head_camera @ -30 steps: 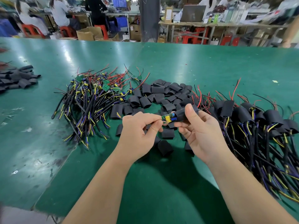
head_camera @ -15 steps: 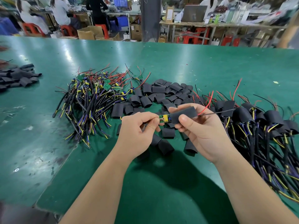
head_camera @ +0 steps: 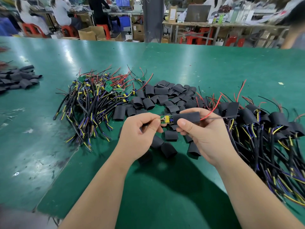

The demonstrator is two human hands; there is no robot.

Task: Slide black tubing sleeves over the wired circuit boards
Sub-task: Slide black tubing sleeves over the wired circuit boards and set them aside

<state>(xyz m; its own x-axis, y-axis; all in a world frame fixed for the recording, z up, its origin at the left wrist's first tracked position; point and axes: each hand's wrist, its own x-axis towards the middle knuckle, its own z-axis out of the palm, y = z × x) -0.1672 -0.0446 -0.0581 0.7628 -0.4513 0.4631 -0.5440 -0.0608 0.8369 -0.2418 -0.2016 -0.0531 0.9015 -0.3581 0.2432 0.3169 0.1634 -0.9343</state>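
My left hand (head_camera: 140, 133) pinches the left end of a small green circuit board (head_camera: 166, 119) with a yellow part on it. My right hand (head_camera: 206, 134) grips a black tubing sleeve (head_camera: 186, 117) between thumb and fingers. The sleeve covers the board's right end, and a red wire and a black wire stick out of its right side. A heap of loose black sleeves (head_camera: 166, 96) lies just behind my hands. Bare wired boards (head_camera: 97, 95) are piled at the left, sleeved ones (head_camera: 267, 126) at the right.
The green table (head_camera: 181, 63) stretches far back. Another small heap of black sleeves (head_camera: 18, 78) lies at the far left edge. A few loose sleeves (head_camera: 166, 148) lie under my hands. People sit at benches beyond the table.
The sleeve has slid leftward over the board, so less green shows than a second ago. The red and black wires now poke out of the sleeve's right end.
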